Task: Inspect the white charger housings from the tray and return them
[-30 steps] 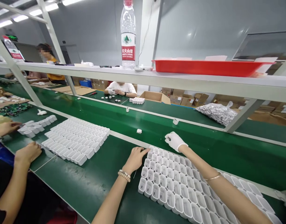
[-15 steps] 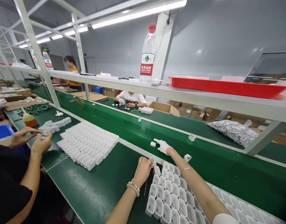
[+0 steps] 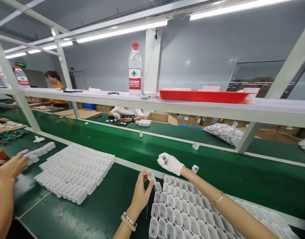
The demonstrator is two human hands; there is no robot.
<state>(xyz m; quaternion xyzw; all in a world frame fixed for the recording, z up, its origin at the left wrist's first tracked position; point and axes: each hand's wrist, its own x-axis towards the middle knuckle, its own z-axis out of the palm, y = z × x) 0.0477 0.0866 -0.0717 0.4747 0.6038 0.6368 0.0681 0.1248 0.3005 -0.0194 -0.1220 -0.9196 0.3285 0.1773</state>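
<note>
My left hand (image 3: 141,192), bare with a beaded bracelet, is shut on a small white plastic housing (image 3: 150,175), held up by its edge. My right hand (image 3: 170,163), in a white glove, grips a small white part with a dark metal centre (image 3: 163,160) in its fingertips. Below both hands lies a block of upright white housings (image 3: 177,212) on the green conveyor belt (image 3: 92,205). Thin tweezers (image 3: 147,210) lie beside the block, just below my left hand. A single white housing (image 3: 195,169) stands near my right wrist.
A co-worker's hand (image 3: 12,167) rests beside a second block of white housings (image 3: 75,172) at the left. A raised white shelf (image 3: 192,104) crosses the view, carrying a water bottle (image 3: 135,69) and a red tray (image 3: 204,96). Another person (image 3: 125,113) sits across the belts.
My left hand has lifted a white housing from the block's corner. The small white part on the belt beside my glove is now in my right hand. The view has shifted slightly.
</note>
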